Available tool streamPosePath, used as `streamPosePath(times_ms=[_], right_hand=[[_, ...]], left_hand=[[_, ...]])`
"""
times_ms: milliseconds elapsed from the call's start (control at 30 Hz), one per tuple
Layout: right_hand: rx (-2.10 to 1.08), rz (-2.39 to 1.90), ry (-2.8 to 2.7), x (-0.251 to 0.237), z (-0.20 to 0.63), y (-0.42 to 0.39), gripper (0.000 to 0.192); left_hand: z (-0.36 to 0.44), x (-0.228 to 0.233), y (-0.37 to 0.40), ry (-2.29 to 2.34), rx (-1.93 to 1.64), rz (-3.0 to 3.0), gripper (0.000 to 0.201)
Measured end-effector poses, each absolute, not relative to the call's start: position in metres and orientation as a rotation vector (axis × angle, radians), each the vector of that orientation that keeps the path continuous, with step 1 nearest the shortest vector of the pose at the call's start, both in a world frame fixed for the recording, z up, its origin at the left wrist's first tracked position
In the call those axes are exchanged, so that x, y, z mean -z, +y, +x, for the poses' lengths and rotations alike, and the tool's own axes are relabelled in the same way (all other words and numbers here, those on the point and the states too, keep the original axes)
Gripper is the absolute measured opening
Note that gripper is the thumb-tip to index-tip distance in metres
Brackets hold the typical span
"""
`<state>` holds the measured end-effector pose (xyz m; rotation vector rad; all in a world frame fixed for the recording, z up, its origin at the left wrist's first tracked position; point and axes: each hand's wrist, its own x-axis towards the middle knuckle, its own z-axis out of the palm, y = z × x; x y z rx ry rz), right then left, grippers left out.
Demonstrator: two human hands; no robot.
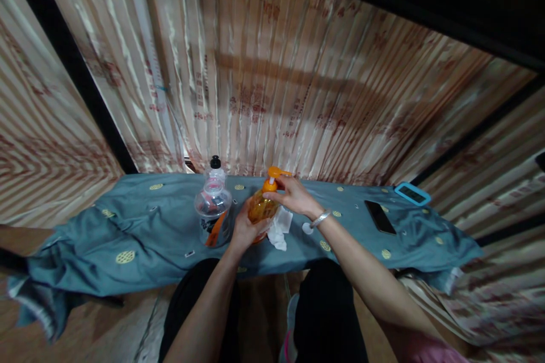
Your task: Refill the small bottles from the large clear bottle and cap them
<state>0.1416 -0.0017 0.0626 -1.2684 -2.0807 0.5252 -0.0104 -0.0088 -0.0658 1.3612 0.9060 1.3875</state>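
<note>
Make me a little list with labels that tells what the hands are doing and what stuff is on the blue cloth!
left hand: left hand wraps the body of the orange pump bottle
right hand: right hand grips the bottle's neck just under the pump head
beside the bottle: white tissue, touching the bottle's base
left of the bottle: clear plastic bottle with a black cap, upright
on the right: black phone lying flat, blue-framed device behind it
surface: blue-grey cloth with gold round marks
behind: striped curtain

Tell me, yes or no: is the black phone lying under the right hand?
No. The black phone lies apart on the cloth, while the right hand grips the orange pump bottle.
</note>
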Motion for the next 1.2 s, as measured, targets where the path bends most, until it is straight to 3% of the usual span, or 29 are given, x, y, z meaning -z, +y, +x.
streamPosePath(times_ms=[400,600,867,1067,1200], right_hand=[[-0.521,-1.334,-1.909,-0.055,0.132,-0.011,0.035],[-0.616,-1.2,-1.972,-0.058,0.138,-0.01,0.029],[-0.571,-1.244,-1.787,-0.05,0.128,-0.014,0.042],[-0.625,-1.18,-1.871,-0.051,0.134,-0.013,0.024],[-0.575,-1.259,-1.724,-0.044,0.126,-0.011,0.035]], left_hand=[[-0.012,0.061,-0.011,0.955,-1.399,1.353,0.059],[-0.013,0.062,-0.008,0.962,-1.36,1.372,0.063],[-0.014,0.057,-0.009,0.954,-1.381,1.401,0.056],[-0.014,0.059,-0.007,0.96,-1.376,1.4,0.063],[-0.013,0.057,-0.008,0.976,-1.363,1.388,0.061]])
